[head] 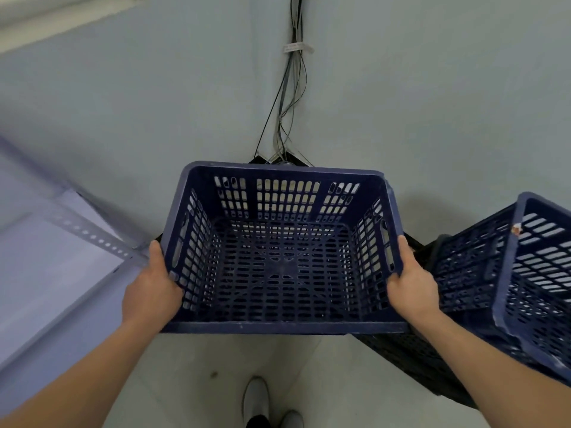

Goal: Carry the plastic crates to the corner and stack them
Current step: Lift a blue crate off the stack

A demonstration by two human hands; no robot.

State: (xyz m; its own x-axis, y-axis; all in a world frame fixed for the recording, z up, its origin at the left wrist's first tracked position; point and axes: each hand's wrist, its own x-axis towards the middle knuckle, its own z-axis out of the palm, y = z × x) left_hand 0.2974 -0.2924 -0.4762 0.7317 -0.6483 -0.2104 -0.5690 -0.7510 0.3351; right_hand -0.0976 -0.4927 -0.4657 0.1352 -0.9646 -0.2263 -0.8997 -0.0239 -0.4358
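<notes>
So the person is holding a dark blue slotted plastic crate [278, 257] right up in the room corner. It's sitting squarely between the two sets of fingers, with its long axis running straight from one hand to the other. The left hand [151, 288] is clamping the left side wall with the thumb lying along the rim, and the right hand [414, 285] is doing the same on the right wall. The other fingers are mostly hiding behind the plastic, but both hands are clearly gripping. Neither hand is nearer, it's an even hold. Just below and beyond the fingertips a black lattice plastic crate [411, 356] is peeking out, looking turned diagonally to the held one, so I'm guessing it'll want a twist before going down. Out past the right fingers a second blue plastic crate [531, 273] is sitting tilted, seemingly on that black one.
</notes>
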